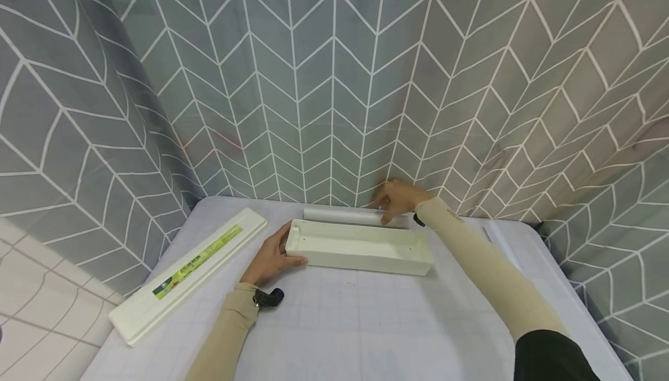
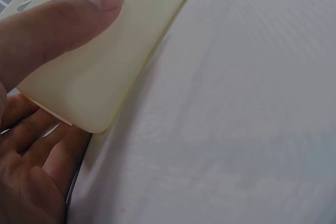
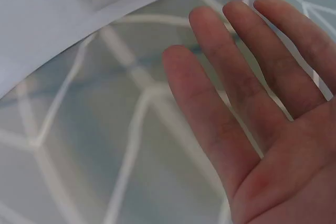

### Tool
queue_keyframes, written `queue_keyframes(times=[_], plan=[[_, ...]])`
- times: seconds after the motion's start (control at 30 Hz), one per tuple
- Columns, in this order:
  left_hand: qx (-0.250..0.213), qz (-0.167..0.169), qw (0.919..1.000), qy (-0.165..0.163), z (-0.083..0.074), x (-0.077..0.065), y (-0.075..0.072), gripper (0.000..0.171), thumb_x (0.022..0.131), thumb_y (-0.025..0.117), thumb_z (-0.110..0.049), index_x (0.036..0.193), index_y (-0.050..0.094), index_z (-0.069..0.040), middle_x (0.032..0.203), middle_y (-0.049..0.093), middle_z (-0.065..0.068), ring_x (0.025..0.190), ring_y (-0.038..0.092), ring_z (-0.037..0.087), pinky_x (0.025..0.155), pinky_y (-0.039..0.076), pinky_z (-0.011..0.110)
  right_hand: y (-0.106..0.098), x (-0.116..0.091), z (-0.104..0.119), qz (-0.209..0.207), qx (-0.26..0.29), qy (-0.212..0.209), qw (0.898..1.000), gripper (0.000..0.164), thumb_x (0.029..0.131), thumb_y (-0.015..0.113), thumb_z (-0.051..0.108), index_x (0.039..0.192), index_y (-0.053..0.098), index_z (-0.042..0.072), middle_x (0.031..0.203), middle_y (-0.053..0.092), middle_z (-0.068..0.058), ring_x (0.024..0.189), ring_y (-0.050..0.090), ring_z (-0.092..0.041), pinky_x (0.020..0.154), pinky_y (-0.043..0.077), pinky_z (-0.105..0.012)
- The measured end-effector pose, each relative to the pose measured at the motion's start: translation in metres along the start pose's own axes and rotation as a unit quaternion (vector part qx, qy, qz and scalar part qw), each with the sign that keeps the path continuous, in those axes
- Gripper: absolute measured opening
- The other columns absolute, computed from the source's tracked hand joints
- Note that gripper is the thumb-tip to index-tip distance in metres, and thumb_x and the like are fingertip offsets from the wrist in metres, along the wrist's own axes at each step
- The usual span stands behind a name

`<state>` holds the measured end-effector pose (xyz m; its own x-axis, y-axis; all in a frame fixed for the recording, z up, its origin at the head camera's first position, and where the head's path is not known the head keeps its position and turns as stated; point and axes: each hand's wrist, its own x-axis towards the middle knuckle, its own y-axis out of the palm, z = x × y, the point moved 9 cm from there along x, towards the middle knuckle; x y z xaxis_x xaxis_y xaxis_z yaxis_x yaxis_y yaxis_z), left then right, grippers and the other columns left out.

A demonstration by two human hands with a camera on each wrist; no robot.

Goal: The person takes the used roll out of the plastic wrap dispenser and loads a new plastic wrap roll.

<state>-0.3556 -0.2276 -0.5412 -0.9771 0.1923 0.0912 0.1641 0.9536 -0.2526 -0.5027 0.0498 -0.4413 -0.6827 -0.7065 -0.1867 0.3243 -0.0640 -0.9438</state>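
A long cream plastic box (image 1: pixel 360 256), its top uncovered, lies across the table near the back. My left hand (image 1: pixel 270 259) grips its left end. In the left wrist view, the thumb (image 2: pixel 79 19) lies along the cream wall, with the other fingers behind the end. Behind the box lies a pale, shiny roll (image 1: pixel 340 214), partly hidden by the box's back wall. Over the roll's right part is my right hand (image 1: pixel 399 198). Its fingers (image 3: pixel 236 72) are spread and slightly bent in the right wrist view, holding nothing.
A long cream lid (image 1: pixel 151 311) with a green label (image 1: pixel 198 261) lies slantwise at the left of the table. White cloth covers the table (image 1: pixel 355 323). A grey chevron-patterned curtain (image 1: pixel 313 108) hangs right behind its back edge and along both sides.
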Motion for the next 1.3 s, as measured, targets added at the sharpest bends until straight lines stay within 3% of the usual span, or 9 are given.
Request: queue_keyframes(times=[0.13,0.33,0.57,0.67,0.8,0.9,1.1,1.3], plan=[[-0.006,0.003,1.0,0.002,-0.002,0.0,0.001,0.115,0.079,0.094,-0.008,0.169,0.022,-0.005,0.171,0.033,0.019,0.15,0.047,0.037,0.111,0.051,0.029,-0.015,-0.032,-0.017,-0.007,-0.016,0.026,1.0,0.059,0.077,0.094,0.037,0.124,0.079,0.005,0.117,0.08,-0.011,0.102,0.074,-0.025,0.091,0.061,-0.046],[-0.003,0.0,1.0,0.008,-0.004,-0.002,-0.001,0.113,0.08,0.094,-0.009,0.169,0.023,-0.005,0.171,0.034,0.019,0.15,0.048,0.038,0.111,0.051,0.029,-0.034,-0.098,-0.055,-0.022,-0.042,0.066,0.997,0.064,0.078,0.095,0.035,0.129,0.075,0.002,0.125,0.076,-0.02,0.109,0.074,-0.038,0.094,0.059,-0.056],[-0.007,0.007,0.9999,0.004,-0.002,-0.002,-0.001,0.114,0.082,0.093,-0.011,0.169,0.02,-0.004,0.171,0.031,0.021,0.151,0.045,0.04,0.111,0.051,0.031,-0.041,-0.175,-0.101,-0.033,-0.033,0.12,0.992,0.077,0.08,0.093,0.032,0.139,0.063,-0.007,0.13,0.07,-0.03,0.11,0.073,-0.043,0.097,0.055,-0.063],[-0.008,0.007,0.9999,0.004,0.0,-0.001,-0.001,0.114,0.082,0.093,-0.011,0.169,0.02,-0.004,0.172,0.03,0.021,0.151,0.045,0.041,0.112,0.051,0.034,-0.037,-0.206,-0.12,-0.032,-0.023,0.142,0.989,0.083,0.083,0.091,0.03,0.142,0.053,-0.014,0.129,0.066,-0.037,0.105,0.074,-0.044,0.095,0.056,-0.063],[-0.001,0.005,1.0,0.005,0.0,0.0,0.0,0.115,0.081,0.093,-0.011,0.169,0.02,-0.004,0.172,0.03,0.021,0.152,0.044,0.04,0.114,0.05,0.037,-0.021,-0.242,-0.141,-0.016,0.023,0.189,0.982,0.08,0.096,0.078,0.031,0.143,0.043,-0.023,0.129,0.061,-0.045,0.081,0.077,-0.034,0.072,0.064,-0.049],[0.004,0.0,1.0,0.007,0.001,-0.001,-0.001,0.115,0.081,0.094,-0.012,0.169,0.021,-0.004,0.171,0.031,0.022,0.152,0.044,0.041,0.114,0.05,0.038,-0.007,-0.261,-0.15,-0.007,0.052,0.231,0.971,0.08,0.103,0.068,0.037,0.142,0.039,-0.027,0.128,0.058,-0.048,0.068,0.073,-0.028,0.058,0.062,-0.04],[0.011,0.001,0.9998,0.014,-0.003,-0.002,0.0,0.116,0.08,0.094,-0.012,0.169,0.02,-0.002,0.171,0.033,0.022,0.153,0.042,0.039,0.117,0.046,0.04,0.022,-0.284,-0.162,0.016,0.098,0.295,0.95,0.093,0.103,0.061,0.057,0.139,0.039,-0.027,0.116,0.062,-0.042,0.086,0.072,-0.031,0.06,0.064,-0.04],[0.009,0.003,0.9999,0.01,-0.002,-0.002,0.001,0.115,0.081,0.093,-0.011,0.169,0.019,-0.002,0.171,0.032,0.022,0.154,0.041,0.038,0.118,0.045,0.04,0.043,-0.292,-0.168,0.004,0.15,0.309,0.939,0.095,0.101,0.065,0.057,0.137,0.039,-0.027,0.128,0.051,-0.047,0.092,0.069,-0.032,0.061,0.065,-0.041]])
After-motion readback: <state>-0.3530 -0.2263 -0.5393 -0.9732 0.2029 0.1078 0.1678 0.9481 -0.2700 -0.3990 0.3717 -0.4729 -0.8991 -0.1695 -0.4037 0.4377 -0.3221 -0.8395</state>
